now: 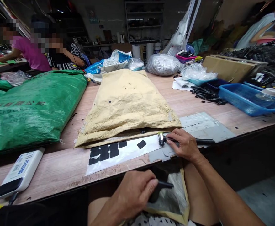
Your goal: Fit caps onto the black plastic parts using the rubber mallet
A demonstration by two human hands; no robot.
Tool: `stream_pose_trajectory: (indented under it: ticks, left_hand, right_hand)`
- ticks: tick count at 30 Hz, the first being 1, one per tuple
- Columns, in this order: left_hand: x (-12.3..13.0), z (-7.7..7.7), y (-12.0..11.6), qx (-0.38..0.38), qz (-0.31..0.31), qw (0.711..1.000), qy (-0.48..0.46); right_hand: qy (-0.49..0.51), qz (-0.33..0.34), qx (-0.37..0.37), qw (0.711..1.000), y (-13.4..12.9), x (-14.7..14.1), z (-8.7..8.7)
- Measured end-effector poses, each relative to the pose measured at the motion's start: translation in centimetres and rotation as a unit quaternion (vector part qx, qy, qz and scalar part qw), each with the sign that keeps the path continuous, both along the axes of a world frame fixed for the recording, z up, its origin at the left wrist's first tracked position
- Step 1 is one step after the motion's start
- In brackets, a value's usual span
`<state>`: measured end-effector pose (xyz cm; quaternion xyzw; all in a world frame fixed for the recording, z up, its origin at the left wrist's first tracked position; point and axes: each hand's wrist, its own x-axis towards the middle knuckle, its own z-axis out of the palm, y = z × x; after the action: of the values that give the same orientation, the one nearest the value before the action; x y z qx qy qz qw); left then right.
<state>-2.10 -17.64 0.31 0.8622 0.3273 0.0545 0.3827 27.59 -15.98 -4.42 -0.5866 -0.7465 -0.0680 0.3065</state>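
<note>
My left hand (136, 192) is closed round a dark, slim piece (164, 184) above an open yellow-edged bag (185, 201) on my lap. At the table's front edge, my right hand (183, 142) pinches the shaft of a small tool with a metal head (161, 138) and a black handle (205, 141). The tool lies over a grey sheet (198, 124). Left of it, a white backing strip (128, 157) carries several black rounded-square stickers (114, 150), one apart from the others (141, 144). A large tan paper sack (128, 100) lies behind the strip.
A green sack (38, 103) and a white power bank (21, 172) with a cable are at left. Blue trays (243, 99), small black parts (208, 94) and a cardboard box (229, 67) stand at right. Plastic bags (163, 64) sit behind. Other people (30, 51) sit farther back.
</note>
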Motion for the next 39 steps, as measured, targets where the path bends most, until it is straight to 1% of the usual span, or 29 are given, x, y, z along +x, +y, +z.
stream_pose_trajectory:
  ticks: [1, 3, 5, 6, 7, 8, 9, 10, 12, 14, 15, 16, 17, 18, 19, 20, 22, 24, 28, 30, 34, 37, 39]
  left_hand:
    - [0.3, -0.8, -0.9, 0.001, -0.005, 0.999, 0.032]
    - [0.8, -3.2, -2.2, 0.011, -0.001, 0.995, 0.101]
    - [1.2, -5.8, -2.8, 0.013, 0.010, 0.986, 0.164]
    - [1.3, -6.8, -2.9, 0.009, 0.011, 0.982, 0.190]
    - [1.3, -7.4, -3.0, 0.004, 0.009, 0.978, 0.208]
    - [1.3, -7.5, -3.0, 0.000, 0.004, 0.976, 0.217]
    - [1.3, -7.2, -3.0, -0.007, -0.006, 0.977, 0.214]
    - [1.2, -6.5, -2.9, -0.016, -0.016, 0.980, 0.198]
    - [1.4, -4.1, -2.1, -0.045, -0.034, 0.990, 0.133]
    - [1.9, -1.5, -0.3, -0.066, -0.029, 0.996, 0.052]
    - [2.3, -0.4, 1.0, -0.054, -0.008, 0.998, 0.017]
    - [2.8, 0.3, 2.5, -0.021, 0.029, 0.999, -0.010]
    - [3.3, 0.8, 4.2, 0.024, 0.074, 0.997, -0.028]
    - [3.9, 0.9, 5.9, 0.081, 0.115, 0.989, -0.044]
    - [4.5, 0.7, 7.5, 0.139, 0.138, 0.979, -0.054]
    - [5.1, 0.4, 9.0, 0.183, 0.147, 0.971, -0.053]
    - [6.2, -0.4, 11.3, 0.241, 0.156, 0.957, -0.036]
    - [7.1, -1.0, 12.5, 0.272, 0.166, 0.948, -0.012]
    - [8.2, -1.0, 12.8, 0.300, 0.208, 0.930, 0.036]
    - [8.5, -0.9, 12.7, 0.297, 0.226, 0.926, 0.064]
    - [8.5, -0.6, 12.8, 0.277, 0.241, 0.925, 0.100]
    - [7.4, -0.2, 12.4, 0.271, 0.225, 0.932, 0.084]
    - [5.9, 0.1, 11.8, 0.269, 0.191, 0.943, 0.053]
  right_hand:
    - [0.000, 0.000, 0.000, 1.000, 0.0, 0.0, 0.0]
    - [0.002, -0.003, -0.001, 1.000, 0.0, -0.1, -0.1]
    - [0.004, -0.005, 0.001, 1.000, 0.0, -0.1, -0.1]
    - [0.005, -0.005, 0.002, 1.000, 0.0, -0.1, -0.1]
    - [0.004, -0.004, 0.003, 1.000, 0.0, 0.0, -0.2]
    - [0.004, -0.003, 0.004, 1.000, 0.0, 0.0, -0.2]
    - [0.004, -0.002, 0.004, 1.000, 0.0, 0.0, -0.2]
    - [0.004, -0.001, 0.004, 1.000, 0.0, 0.0, -0.2]
    - [0.003, -0.002, 0.002, 1.000, 0.1, 0.0, -0.2]
    - [0.002, -0.003, 0.002, 1.000, 0.1, 0.0, -0.2]
    - [0.002, -0.003, 0.002, 1.000, 0.1, 0.0, -0.1]
    - [0.002, -0.002, 0.003, 1.000, 0.1, 0.0, -0.1]
    - [0.002, -0.002, 0.003, 1.000, 0.1, -0.1, -0.1]
    - [0.003, -0.003, 0.004, 1.000, 0.0, -0.1, -0.1]
    - [0.003, -0.003, 0.003, 1.000, 0.0, -0.1, -0.1]
    - [0.004, -0.004, 0.001, 1.000, 0.0, -0.1, -0.1]
    - [0.005, -0.004, 0.000, 1.000, 0.0, -0.1, -0.1]
    - [0.008, -0.004, -0.002, 1.000, 0.0, -0.1, -0.1]
    - [0.010, -0.007, -0.008, 1.000, 0.0, -0.1, -0.1]
    - [0.009, -0.008, -0.010, 1.000, 0.0, -0.1, -0.1]
    - [0.012, -0.010, -0.008, 1.000, 0.0, -0.1, -0.1]
    - [0.014, -0.012, 0.000, 1.000, 0.0, -0.1, -0.2]
    - [0.014, -0.009, 0.001, 1.000, 0.0, -0.1, -0.2]
